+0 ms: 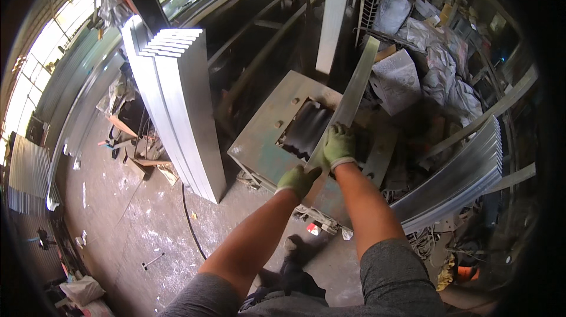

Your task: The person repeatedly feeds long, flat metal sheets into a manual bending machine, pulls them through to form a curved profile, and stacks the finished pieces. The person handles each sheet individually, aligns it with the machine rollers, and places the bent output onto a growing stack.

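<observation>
A long, flat metal bar (357, 90) lies slantwise across a worn metal machine table (265, 134). My left hand (299, 181), in a green glove, grips the bar near its close end. Further up, my right hand (339, 143), also in a green glove, presses over the bar with its fingers curled round the edge. Just left of the bar, a dark ribbed roller (308, 128) shows through a rectangular opening in the table top. The bar and my right hand cover part of the machine.
A tall stack of shiny metal profiles (177, 93) stands at the left. Another stack of long profiles (457, 178) lies at the right. Behind the machine rises a metal post (335, 16). Crumpled sacks (439, 60) pile up at the far right. A black cable (190, 222) crosses the floor.
</observation>
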Demonstrator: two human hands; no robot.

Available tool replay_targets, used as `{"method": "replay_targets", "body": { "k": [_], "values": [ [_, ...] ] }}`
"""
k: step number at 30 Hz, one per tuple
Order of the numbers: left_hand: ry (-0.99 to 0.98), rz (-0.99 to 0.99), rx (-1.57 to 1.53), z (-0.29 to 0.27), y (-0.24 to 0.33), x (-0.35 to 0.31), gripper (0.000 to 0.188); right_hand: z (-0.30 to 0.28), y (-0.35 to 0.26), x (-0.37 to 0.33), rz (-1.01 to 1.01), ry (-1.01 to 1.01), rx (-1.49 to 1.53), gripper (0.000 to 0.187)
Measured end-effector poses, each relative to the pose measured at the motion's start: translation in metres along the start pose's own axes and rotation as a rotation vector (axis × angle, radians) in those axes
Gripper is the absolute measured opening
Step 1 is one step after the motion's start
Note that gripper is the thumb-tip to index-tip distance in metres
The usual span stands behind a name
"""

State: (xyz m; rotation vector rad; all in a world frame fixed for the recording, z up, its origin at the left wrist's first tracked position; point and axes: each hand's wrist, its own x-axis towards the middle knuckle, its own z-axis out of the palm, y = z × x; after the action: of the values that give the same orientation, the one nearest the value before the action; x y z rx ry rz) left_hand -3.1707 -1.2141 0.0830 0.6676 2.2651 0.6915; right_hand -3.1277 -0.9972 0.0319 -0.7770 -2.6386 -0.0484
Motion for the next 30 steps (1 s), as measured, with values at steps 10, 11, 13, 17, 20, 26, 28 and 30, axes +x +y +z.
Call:
{"method": "replay_targets", "body": {
  "k": [10,11,13,17,20,26,28,30],
  "values": [
    [-0.056,-0.029,-0.183,0.021,-0.043,-0.058,0.089,-0.023,-0.027,-0.057,-0.063,0.08,0.059,0.036],
    [-0.061,0.002,-0.16,0.021,-0.055,-0.069,0.088,-0.027,-0.036,-0.067,-0.073,0.089,0.057,0.037],
    [-0.072,0.057,-0.115,0.019,-0.076,-0.088,0.086,-0.037,-0.056,-0.093,-0.088,0.09,0.074,0.039],
    [-0.071,-0.089,-0.16,0.026,-0.124,-0.135,0.083,-0.042,-0.099,-0.141,-0.047,0.087,0.126,0.042],
    [-0.03,-0.028,-0.154,0.03,-0.167,-0.178,0.081,-0.044,-0.134,-0.184,-0.078,0.111,0.176,0.041],
    [-0.064,-0.147,-0.088,0.031,-0.227,-0.259,0.081,-0.058,-0.199,-0.275,-0.054,0.115,0.29,0.051],
    [-0.069,-0.151,-0.088,0.028,-0.223,-0.257,0.082,-0.055,-0.197,-0.271,-0.071,0.16,0.318,0.049],
    [-0.017,-0.106,-0.13,0.026,-0.205,-0.234,0.085,-0.048,-0.18,-0.244,-0.023,0.12,0.26,0.05]
  ]
}}
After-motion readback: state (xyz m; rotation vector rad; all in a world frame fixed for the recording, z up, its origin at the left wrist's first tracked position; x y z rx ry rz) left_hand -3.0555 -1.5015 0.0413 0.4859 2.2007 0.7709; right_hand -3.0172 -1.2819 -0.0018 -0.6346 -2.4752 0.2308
